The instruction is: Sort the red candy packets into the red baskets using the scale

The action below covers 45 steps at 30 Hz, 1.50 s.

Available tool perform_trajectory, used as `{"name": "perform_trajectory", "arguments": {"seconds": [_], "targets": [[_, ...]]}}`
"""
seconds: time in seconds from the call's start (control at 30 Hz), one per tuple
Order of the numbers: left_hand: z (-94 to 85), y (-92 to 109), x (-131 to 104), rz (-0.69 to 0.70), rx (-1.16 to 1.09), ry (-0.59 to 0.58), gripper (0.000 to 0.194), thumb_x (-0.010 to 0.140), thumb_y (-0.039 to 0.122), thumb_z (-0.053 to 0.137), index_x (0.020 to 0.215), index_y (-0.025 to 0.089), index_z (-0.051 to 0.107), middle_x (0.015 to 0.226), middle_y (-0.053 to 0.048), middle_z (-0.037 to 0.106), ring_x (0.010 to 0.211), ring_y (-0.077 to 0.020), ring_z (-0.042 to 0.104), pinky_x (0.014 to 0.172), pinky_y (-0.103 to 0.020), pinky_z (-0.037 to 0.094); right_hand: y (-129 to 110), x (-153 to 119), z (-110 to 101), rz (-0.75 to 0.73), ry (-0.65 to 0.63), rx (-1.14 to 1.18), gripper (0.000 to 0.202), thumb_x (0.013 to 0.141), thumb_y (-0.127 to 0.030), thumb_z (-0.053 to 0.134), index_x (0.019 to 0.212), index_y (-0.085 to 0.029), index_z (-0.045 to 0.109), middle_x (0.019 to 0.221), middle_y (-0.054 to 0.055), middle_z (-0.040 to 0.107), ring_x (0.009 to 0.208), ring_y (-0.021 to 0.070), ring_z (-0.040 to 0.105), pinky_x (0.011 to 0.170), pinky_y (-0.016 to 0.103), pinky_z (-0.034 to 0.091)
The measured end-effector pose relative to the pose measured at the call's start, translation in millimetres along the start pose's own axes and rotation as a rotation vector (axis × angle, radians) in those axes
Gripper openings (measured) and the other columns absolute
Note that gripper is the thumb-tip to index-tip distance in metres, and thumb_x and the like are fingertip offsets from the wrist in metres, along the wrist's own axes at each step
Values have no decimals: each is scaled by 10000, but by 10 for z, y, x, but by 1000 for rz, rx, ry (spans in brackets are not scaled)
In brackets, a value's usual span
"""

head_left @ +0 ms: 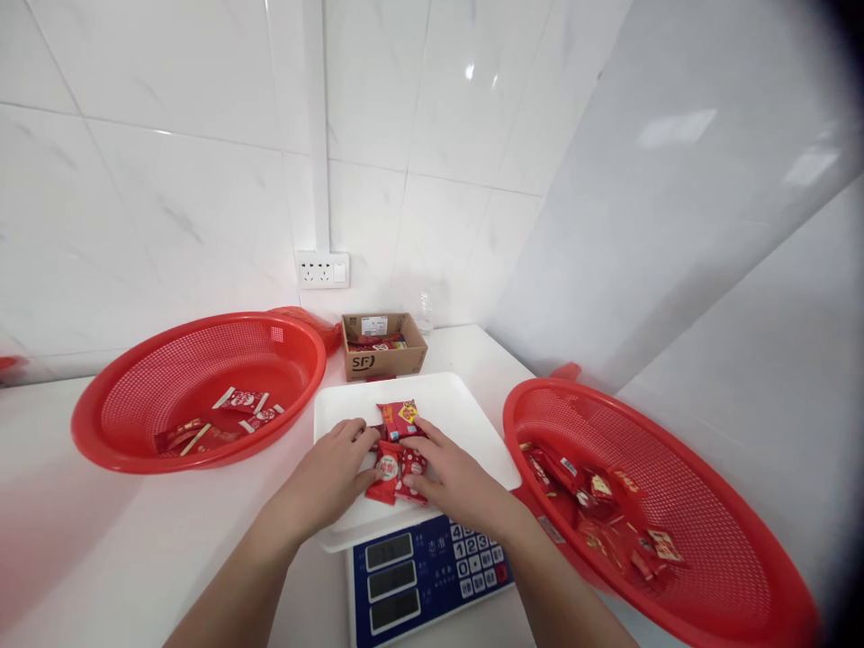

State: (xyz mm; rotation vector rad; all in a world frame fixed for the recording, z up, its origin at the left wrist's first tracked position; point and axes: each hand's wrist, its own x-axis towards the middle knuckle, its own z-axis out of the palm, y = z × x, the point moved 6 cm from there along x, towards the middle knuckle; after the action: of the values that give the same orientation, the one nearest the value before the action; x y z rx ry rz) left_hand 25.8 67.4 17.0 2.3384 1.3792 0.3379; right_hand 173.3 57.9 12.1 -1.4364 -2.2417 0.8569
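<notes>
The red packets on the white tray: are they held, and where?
The left hand and right hand bracket the small red wrapped packets, fingers and thumbs at their outer sides; whether any is gripped cannot be told.

**SF Box, Numbered Scale Keys**

The open brown cardboard box (386,364) is displaying "SF" in black. The blue-and-white electronic scale (432,576) is bearing "志准"; its keys are showing 4, 1, 2, 3 and 0. Print on the shiny red plastic packets (388,468) is appearing too small to read.

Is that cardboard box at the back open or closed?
Open: the cardboard box has no lid over its top, and red packets show inside.
</notes>
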Motion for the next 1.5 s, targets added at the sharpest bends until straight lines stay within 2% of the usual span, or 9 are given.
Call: {"name": "perform_trajectory", "arguments": {"seconds": [0.27,0.37,0.57,0.67,0.9,1.13,1.4,1.5], "targets": [[9,8,-1,19,-13,11,320,877,223,482,1188,240,555,1268,-88,526,1202,-266,459,983,-414,400,69,12,-10,39,13,0,457,802,-263,576,1252,-191,549,1507,99,308,1368,224,324,1107,361,286],[18,16,10,21,-14,8,309,880,230,480,1179,237,558,1260,-87,531,1205,-264,461,987,-408,398,116,4,-23,60,42,-8,460,784,-278,604,1234,-192,558,1483,94,350,1353,228,342,1108,368,284],[29,-2,14,-3,-4,19,320,890,273,482,1197,204,537,1260,-99,542,1193,-264,469,981,-410,398,155,-2,-81,74,101,-1,446,784,-217,580,1229,-210,569,1330,76,508,1222,217,481,1058,355,350],[37,-15,10,0,12,26,317,889,273,479,1191,201,540,1253,-102,548,1182,-269,478,971,-417,403,170,-7,-93,73,99,7,440,787,-198,565,1225,-223,583,1302,68,535,1187,220,510,1042,361,368],[53,-25,23,7,43,41,306,890,276,481,1181,207,543,1225,-101,559,1170,-274,482,964,-424,408,116,-18,-66,27,35,-36,467,800,-173,537,1262,-213,586,1352,81,487,1240,221,471,1072,345,344],[58,-5,18,12,55,39,296,896,297,488,1169,204,554,1206,-102,559,1156,-274,485,956,-422,415,94,-21,-35,-6,11,-98,436,842,-247,534,1276,-239,580,1408,94,418,1288,251,426,1088,394,330],[76,14,37,-5,95,48,297,911,313,465,1173,200,548,1195,-105,562,1133,-282,490,927,-429,416,88,-7,-40,-19,74,-110,427,852,-171,477,1265,-217,576,1466,104,371,1350,237,351,1111,409,299],[76,27,34,-12,104,53,282,917,325,452,1156,212,552,1181,-98,570,1117,-277,493,914,-424,416,27,14,-8,-41,79,-75,411,867,-247,501,1271,-207,565,1480,106,349,1361,233,333,1113,403,299]]}}
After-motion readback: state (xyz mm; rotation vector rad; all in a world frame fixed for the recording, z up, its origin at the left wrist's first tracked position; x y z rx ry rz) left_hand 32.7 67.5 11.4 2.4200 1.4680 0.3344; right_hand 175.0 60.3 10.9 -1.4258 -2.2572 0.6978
